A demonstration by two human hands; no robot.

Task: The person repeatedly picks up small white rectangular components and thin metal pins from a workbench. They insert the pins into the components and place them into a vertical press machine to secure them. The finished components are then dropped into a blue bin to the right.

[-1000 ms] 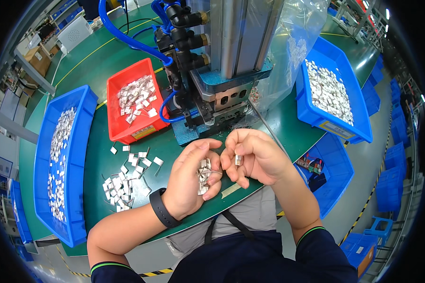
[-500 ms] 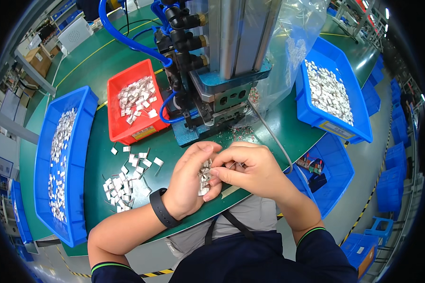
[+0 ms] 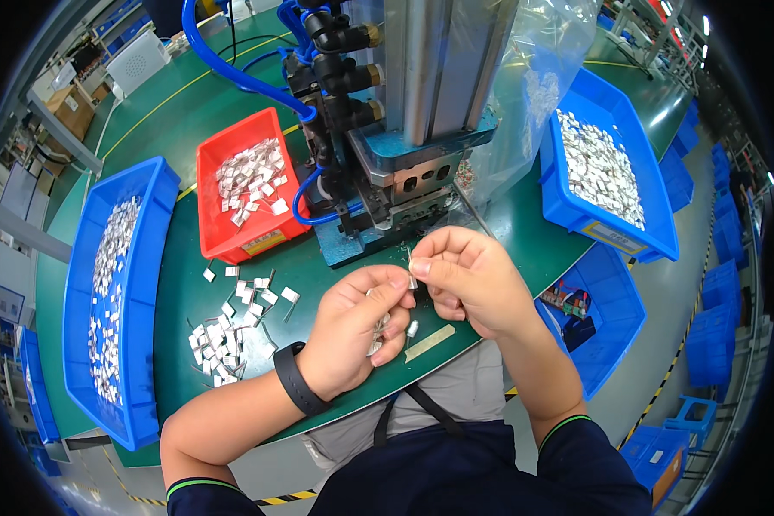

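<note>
My left hand (image 3: 357,331) is curled around a bunch of small silvery metal parts (image 3: 378,334), just above the green table's front edge. My right hand (image 3: 469,279) is right beside it, fingertips pinching one small metal part (image 3: 412,277) where the two hands meet. Both hands hover in front of the grey and blue press machine (image 3: 396,163). A black band sits on my left wrist (image 3: 297,378).
A pile of loose white parts (image 3: 232,331) lies on the table (image 3: 181,258) to the left. A red bin (image 3: 245,185) and two blue bins (image 3: 112,292) (image 3: 602,163) hold more parts. A lower blue bin (image 3: 598,314) sits at my right. A tape strip (image 3: 430,342) lies near the edge.
My right hand moved left onto the left hand's bunch, then drew back slightly with one part pinched. The left hand stayed in place.
</note>
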